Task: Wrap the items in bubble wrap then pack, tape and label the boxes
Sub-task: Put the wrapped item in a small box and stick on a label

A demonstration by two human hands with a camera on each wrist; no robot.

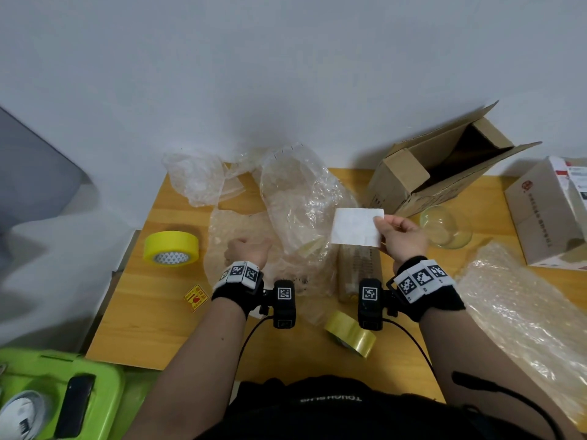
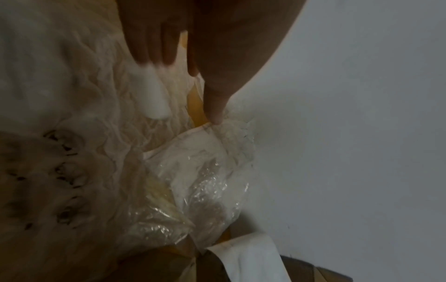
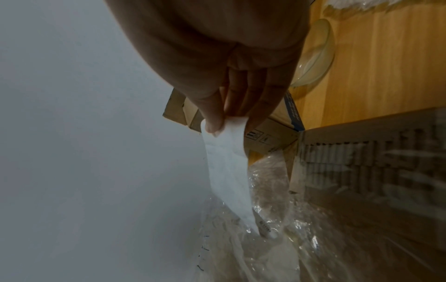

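Note:
My right hand (image 1: 381, 223) pinches the right edge of a white paper label (image 1: 355, 227) between thumb and fingers and holds it up over a small brown box (image 1: 357, 271). In the right wrist view the label (image 3: 226, 171) hangs down from my right hand (image 3: 225, 122) towards clear plastic. My left hand (image 1: 246, 247) rests knuckles up on crumpled bubble wrap (image 1: 295, 198). In the left wrist view a small white strip (image 2: 154, 93) sticks out from under the fingertips of my left hand (image 2: 185, 89), and the thumb touches the plastic.
An open cardboard box (image 1: 438, 166) lies on its side at the back right, with a glass bowl (image 1: 444, 227) before it. A white carton (image 1: 552, 214) and a bubble wrap sheet (image 1: 524, 312) sit right. Yellow tape (image 1: 171, 249), clear tape (image 1: 349, 338) and a fragile sticker (image 1: 196, 297) lie near.

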